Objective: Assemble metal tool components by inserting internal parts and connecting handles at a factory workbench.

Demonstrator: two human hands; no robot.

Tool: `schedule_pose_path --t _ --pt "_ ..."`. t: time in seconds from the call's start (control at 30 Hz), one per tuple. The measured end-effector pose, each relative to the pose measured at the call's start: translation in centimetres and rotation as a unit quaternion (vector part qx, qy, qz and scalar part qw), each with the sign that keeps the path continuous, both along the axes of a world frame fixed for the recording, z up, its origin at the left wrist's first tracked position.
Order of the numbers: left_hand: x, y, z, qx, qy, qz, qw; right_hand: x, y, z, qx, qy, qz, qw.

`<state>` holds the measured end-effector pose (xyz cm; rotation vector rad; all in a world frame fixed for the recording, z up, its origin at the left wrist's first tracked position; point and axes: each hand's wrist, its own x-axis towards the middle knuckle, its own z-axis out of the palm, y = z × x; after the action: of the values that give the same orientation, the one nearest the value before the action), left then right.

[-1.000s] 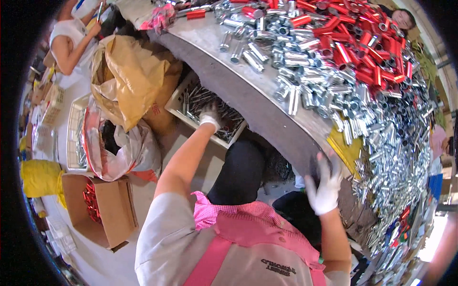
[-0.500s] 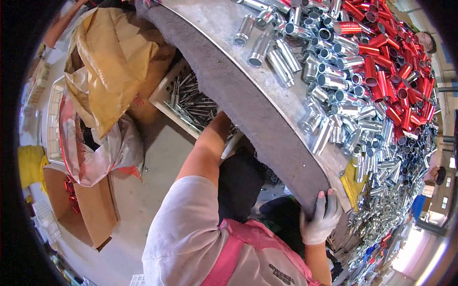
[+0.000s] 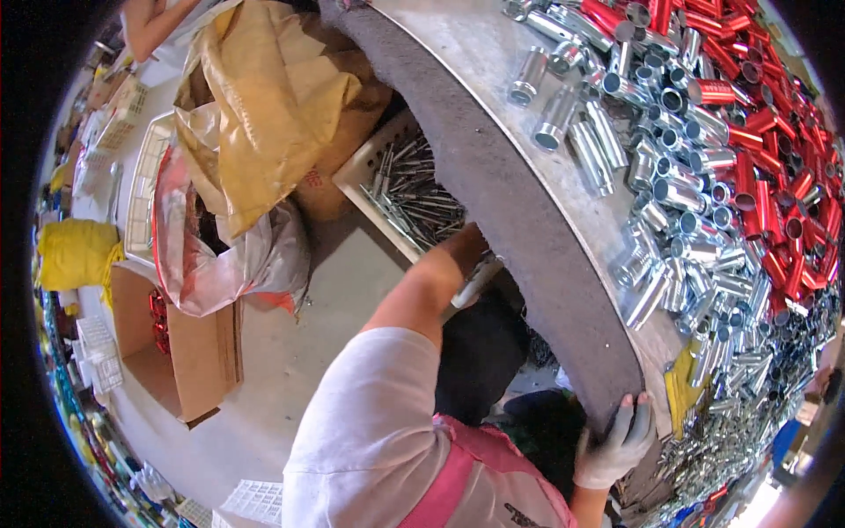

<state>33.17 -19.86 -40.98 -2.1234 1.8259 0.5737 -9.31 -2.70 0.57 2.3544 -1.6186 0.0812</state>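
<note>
My left arm reaches under the table's edge into a white crate of thin metal rods. My left hand is hidden below the edge, so its fingers do not show. My right hand, in a white glove with bare fingertips, rests on the grey cloth strip along the table's edge. Its fingers stretch over the strip, and the thumb lies apart on the near side. On the tabletop beyond it lie heaped silver metal tubes and red metal tubes.
A yellow-brown sack and a white sack stand left of the crate. An open cardboard box with red pieces sits on the floor. A yellow cloth lies by the table's edge. Another person's arm shows at upper left.
The view has shifted, so the table, crate and sacks sit farther right in the picture. My left arm stays reached into the crate and my right hand stays on the cloth strip.
</note>
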Motion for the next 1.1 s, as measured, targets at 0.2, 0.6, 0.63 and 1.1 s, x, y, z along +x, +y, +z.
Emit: schedule_pose_path --t 0.2,0.6,0.63,1.1 --pt "1.3 0.6 0.0 0.017 -0.002 0.019 1.000 0.1 0.2 -0.3 0.023 0.002 -0.007 1.000" --pt "0.6 -2.6 2.4 0.037 -0.013 -0.022 0.999 -0.3 -0.2 0.0 0.025 -0.013 0.000 1.000" --pt "0.7 -2.8 2.8 0.038 -0.015 -0.026 0.999 -0.4 -0.1 0.0 0.023 -0.015 -0.004 1.000" --pt "-3.7 -4.8 8.0 0.061 -0.019 -0.119 0.991 0.0 -0.2 0.5 0.028 -0.059 -0.008 0.998"
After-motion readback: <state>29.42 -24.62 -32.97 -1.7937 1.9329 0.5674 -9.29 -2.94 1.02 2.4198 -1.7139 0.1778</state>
